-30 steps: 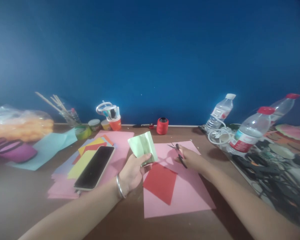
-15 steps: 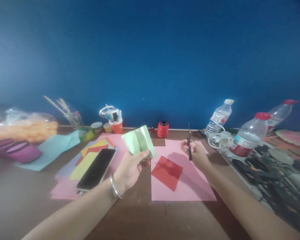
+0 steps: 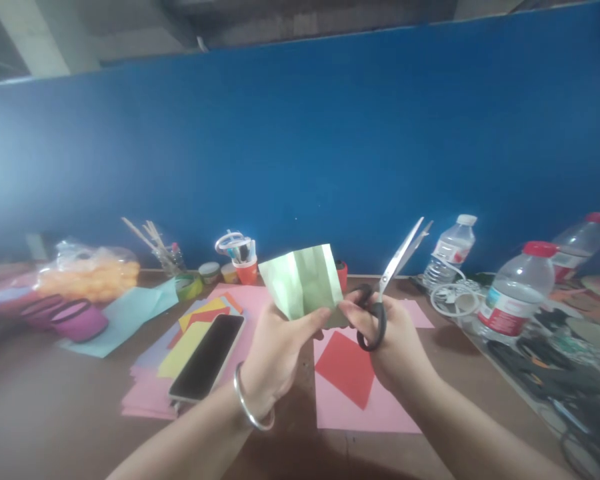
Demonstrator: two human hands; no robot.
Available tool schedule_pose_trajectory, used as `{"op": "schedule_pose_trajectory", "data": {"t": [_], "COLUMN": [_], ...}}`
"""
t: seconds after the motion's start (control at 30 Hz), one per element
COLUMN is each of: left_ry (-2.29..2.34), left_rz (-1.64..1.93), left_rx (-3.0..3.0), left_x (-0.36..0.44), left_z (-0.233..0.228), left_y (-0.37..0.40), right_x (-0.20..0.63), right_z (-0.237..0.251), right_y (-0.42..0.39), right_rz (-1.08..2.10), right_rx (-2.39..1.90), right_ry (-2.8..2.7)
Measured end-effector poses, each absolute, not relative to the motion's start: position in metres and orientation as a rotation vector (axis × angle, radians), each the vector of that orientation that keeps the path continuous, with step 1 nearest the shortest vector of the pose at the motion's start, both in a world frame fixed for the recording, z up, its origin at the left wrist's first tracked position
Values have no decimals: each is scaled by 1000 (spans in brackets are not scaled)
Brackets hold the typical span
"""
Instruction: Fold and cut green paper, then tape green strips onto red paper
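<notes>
A creased piece of light green paper (image 3: 305, 280) is pinched between the thumb and fingers of my left hand (image 3: 285, 347), which wears a silver bangle. My right hand (image 3: 397, 340) is closed on black-handled scissors (image 3: 393, 270); their blades point up and to the right, slightly parted and away from the paper. The right fingertips reach the paper's lower right edge. Below the hands, a red paper square (image 3: 347, 370) lies on a pink sheet (image 3: 365, 419), partly covered by my right hand.
A phone (image 3: 207, 357) rests on stacked coloured paper (image 3: 147, 383) at left. Behind are an orange cup (image 3: 247, 272) holding tools and a green tape roll (image 3: 187, 287). Plastic bottles (image 3: 517, 290), a white cable (image 3: 453, 300) and clutter line the right side.
The scissors and my right hand have come left and closer to the green paper, and the blades now show parted. The view has tipped upward, showing the wall's top edge.
</notes>
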State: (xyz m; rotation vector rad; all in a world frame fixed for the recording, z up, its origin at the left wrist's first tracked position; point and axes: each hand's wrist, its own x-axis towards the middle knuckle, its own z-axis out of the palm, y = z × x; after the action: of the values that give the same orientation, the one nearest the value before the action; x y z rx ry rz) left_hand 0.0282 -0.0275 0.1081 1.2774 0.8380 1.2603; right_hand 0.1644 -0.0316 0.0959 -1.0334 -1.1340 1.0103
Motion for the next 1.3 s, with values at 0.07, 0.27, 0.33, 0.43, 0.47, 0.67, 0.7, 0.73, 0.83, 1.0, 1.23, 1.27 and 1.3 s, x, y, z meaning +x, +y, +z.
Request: {"op": "schedule_pose_trajectory", "data": {"t": [0.07,0.27,0.33,0.43,0.47,0.67,0.7,0.73,0.83,1.0,1.23,1.27,1.3], "left_ry": [838,895,907,920,909,686,663,643,613,648,669,689,711], "left_rz": [1268,1248,1225,1193,1181,1087,1087,1089,1165,1217,868,923,980], "left_rx": [1278,1225,1220,1236,1235,1151,1142,1134,1121,1024,936,933,932], "left_x": [26,17,16,17,18,17,16,15,11,6,8,9,11], "left_z": [109,106,106,104,103,98,99,101,111,121,107,107,107], "left_y": [-27,-21,-18,-15,-14,-7,-6,-4,-2,-2,-8,-9,-10], "right_x": [165,168,168,165,164,163,164,164,165,164,157,155,154], "right_z": [95,90,85,79,79,78,77,75,69,60,56,56,56], "right_y": [-32,-29,-28,-27,-27,-25,-24,-23,-22,-23,-28,-28,-29], "right_rz": [1006,1055,1082,1165,1197,1336,1377,1430,1620,1827,1836,1827,1816], "right_rx": [-1046,-1035,-987,-982,-995,-889,-823,-747,-553,-451,-500,-522,-545], "right_ry": [-1135,-1183,-1165,-1099,-1081,-1093,-1127,-1166,-1266,-1361,-1521,-1544,-1560]}}
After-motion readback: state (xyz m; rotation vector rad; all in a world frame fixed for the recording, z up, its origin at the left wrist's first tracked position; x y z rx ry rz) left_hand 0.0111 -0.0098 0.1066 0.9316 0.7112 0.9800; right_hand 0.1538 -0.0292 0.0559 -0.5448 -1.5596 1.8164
